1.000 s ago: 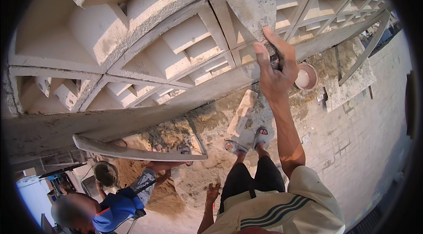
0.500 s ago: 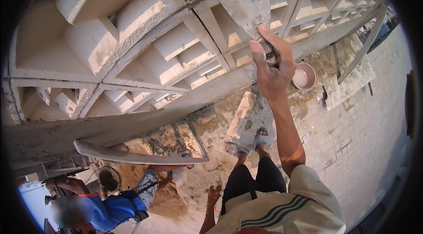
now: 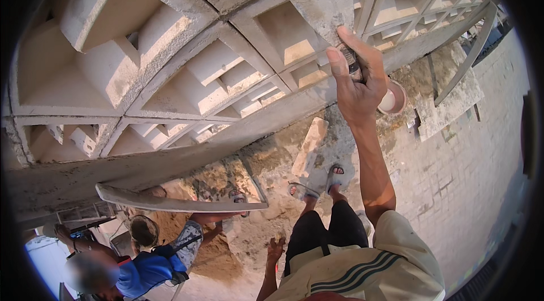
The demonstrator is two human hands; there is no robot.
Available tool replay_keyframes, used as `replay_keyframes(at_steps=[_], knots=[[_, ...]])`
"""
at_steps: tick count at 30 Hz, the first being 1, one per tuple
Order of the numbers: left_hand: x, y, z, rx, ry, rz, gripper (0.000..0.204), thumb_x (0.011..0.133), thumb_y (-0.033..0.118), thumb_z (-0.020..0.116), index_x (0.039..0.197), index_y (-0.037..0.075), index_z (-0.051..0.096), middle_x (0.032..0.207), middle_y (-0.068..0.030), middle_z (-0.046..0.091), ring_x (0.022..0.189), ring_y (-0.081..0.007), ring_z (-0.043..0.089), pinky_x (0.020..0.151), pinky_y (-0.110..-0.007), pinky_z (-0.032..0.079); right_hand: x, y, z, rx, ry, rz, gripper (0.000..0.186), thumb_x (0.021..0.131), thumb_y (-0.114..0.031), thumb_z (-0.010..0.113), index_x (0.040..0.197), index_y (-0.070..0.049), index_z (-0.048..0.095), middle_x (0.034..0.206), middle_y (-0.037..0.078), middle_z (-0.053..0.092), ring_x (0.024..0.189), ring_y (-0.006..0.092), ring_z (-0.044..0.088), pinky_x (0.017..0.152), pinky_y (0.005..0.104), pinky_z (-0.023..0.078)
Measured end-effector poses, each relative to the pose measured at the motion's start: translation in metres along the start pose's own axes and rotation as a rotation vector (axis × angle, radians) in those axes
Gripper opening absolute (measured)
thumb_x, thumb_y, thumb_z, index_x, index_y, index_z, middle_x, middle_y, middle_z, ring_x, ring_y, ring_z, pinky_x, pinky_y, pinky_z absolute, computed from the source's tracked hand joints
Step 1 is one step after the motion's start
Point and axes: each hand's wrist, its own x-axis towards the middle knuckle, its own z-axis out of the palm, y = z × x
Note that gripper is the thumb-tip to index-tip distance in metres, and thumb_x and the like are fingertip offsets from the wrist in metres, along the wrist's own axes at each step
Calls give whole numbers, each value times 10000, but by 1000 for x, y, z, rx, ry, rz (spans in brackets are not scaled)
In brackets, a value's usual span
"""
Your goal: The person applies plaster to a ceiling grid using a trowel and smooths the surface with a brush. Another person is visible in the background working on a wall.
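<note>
My right hand point(image 3: 360, 88) is closed round the handle of a wide, dusty metal putty knife point(image 3: 320, 1), its blade held up against or just in front of the pale perforated concrete block wall point(image 3: 204, 69). Just beyond that hand, partly hidden by it, a pinkish pot point(image 3: 396, 103) holds white material on the ledge below the wall. My left hand point(image 3: 275, 249) hangs low beside my black shorts, fingers loosely curled and apart, with nothing visible in it.
A pale plank point(image 3: 309, 145) lies on the dirty ground by my sandalled feet. At the lower left a co-worker in blue point(image 3: 144, 272) works near a sand pile point(image 3: 212, 247) and a dark bucket point(image 3: 144, 227). A curved slab point(image 3: 175, 202) and a leaning strip point(image 3: 464, 69) flank me.
The putty knife and my right hand have shifted slightly upward along the wall. The co-worker's arm has swung up and outward at the lower left.
</note>
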Motion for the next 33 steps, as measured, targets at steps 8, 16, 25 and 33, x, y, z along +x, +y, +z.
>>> replay_keyframes(at_steps=[8, 16, 25, 33], knots=[[-3, 17, 11, -122, 16, -126, 490, 966, 485, 726, 1202, 59, 671, 1019, -113, 775, 683, -193, 689, 614, -349, 536, 10, 4, 0, 18, 35, -14, 383, 940, -47, 833, 1302, -30, 709, 1170, 131, 801, 902, 113, 733, 783, 246, 580], [8, -19, 15, -20, -28, 72, 521, 981, 484, 723, 1242, 40, 648, 1037, -108, 770, 698, -202, 697, 625, -341, 547, 13, 7, -15, 0, 0, 1, 381, 939, -48, 833, 1300, -44, 712, 1161, 130, 801, 911, 120, 742, 786, 252, 583], [2, 26, 24, -69, 0, -146, 526, 988, 468, 716, 1276, 35, 633, 1079, -128, 778, 721, -194, 704, 620, -332, 548, 13, 10, -22, 6, -8, 28, 383, 941, -69, 838, 1300, -36, 707, 1196, 139, 796, 930, 125, 757, 784, 251, 593], [8, 31, 20, -69, -17, -30, 488, 986, 425, 725, 1267, 32, 649, 1041, -131, 772, 801, -211, 743, 640, -336, 578, 18, 15, -22, 17, 13, 23, 375, 948, -75, 832, 1299, -37, 706, 1197, 137, 796, 897, 118, 747, 784, 248, 590]])
